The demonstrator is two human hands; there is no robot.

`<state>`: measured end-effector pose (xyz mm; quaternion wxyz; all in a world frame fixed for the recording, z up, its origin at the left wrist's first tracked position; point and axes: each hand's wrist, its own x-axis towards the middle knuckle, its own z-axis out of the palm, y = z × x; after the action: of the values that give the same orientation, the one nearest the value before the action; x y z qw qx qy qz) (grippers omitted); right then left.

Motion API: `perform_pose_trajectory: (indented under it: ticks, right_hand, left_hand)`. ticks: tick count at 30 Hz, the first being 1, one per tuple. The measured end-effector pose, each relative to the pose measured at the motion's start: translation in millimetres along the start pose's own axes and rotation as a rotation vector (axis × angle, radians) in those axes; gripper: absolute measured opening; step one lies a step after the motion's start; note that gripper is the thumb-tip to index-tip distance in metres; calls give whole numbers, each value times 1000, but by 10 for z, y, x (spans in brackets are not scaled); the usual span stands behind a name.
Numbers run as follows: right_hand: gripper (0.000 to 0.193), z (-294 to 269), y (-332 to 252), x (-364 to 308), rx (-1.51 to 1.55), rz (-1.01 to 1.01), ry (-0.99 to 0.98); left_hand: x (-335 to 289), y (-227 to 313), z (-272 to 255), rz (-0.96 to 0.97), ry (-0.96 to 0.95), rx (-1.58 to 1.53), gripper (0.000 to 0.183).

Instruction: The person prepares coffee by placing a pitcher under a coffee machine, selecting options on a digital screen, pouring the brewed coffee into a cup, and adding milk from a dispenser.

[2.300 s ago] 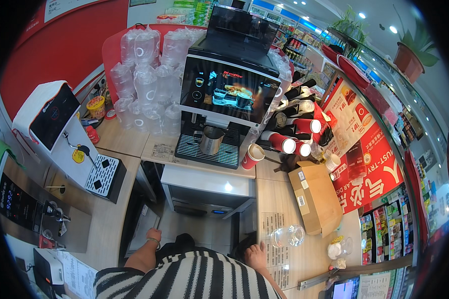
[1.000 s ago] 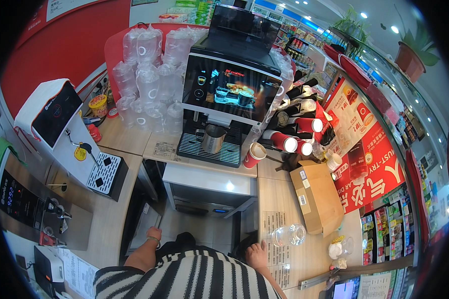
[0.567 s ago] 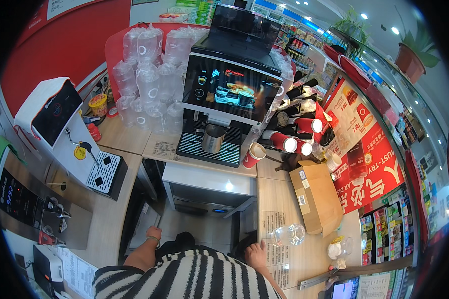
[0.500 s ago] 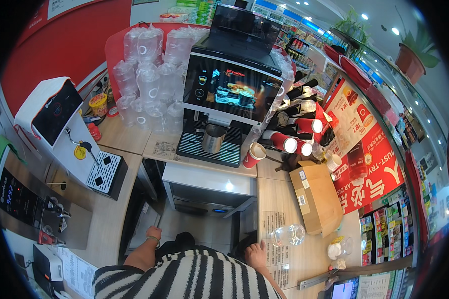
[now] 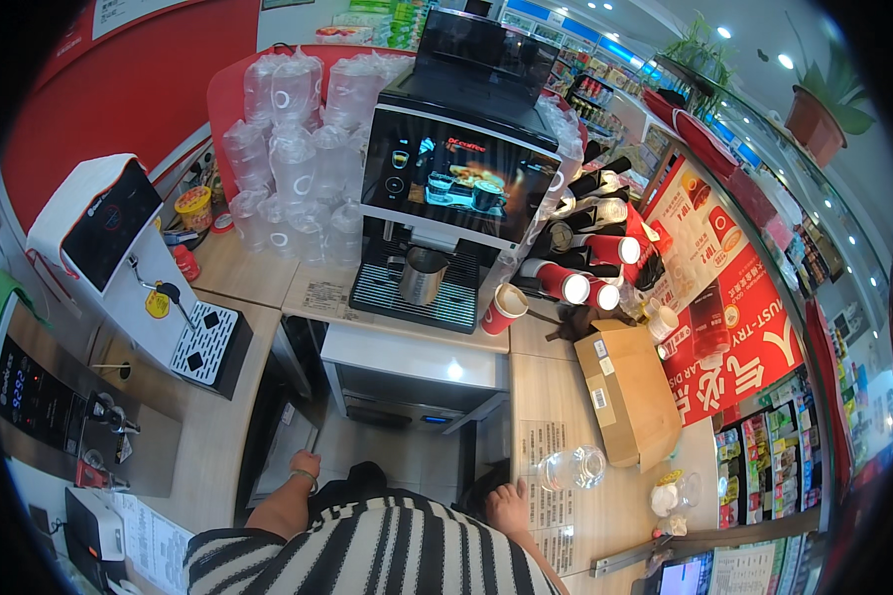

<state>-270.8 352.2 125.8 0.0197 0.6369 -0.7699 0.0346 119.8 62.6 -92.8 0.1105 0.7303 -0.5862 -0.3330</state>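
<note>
Low at my left side, my left hand (image 5: 306,464) hangs beside a pale panel (image 5: 290,438) under the counter. Its fingers look loosely curled, and nothing shows in them. My right hand (image 5: 507,506) rests on the edge of the right-hand counter, fingers out and holding nothing. A clear plastic container (image 5: 573,468) lies on that counter, near this hand. Ahead of me stands a coffee machine (image 5: 458,178) with a lit screen. A steel milk pitcher (image 5: 423,276) sits on its drip tray, and a red and white paper cup (image 5: 505,307) stands beside it.
Stacked clear plastic cups (image 5: 293,164) fill the back left. Further left is a white dispenser (image 5: 109,243) with a drip grate (image 5: 211,342). On the right are a cardboard box (image 5: 629,395), several red paper cup stacks (image 5: 571,288) and a glass barrier. A white cabinet (image 5: 417,357) stands below the machine.
</note>
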Motion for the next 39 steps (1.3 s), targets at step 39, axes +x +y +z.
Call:
perform_pose_trajectory:
  ticks: [39]
  right_hand:
    - [10,6,-7,3,-8,3,12]
  left_hand:
    - [129,-98,150,36,-22,-5,23]
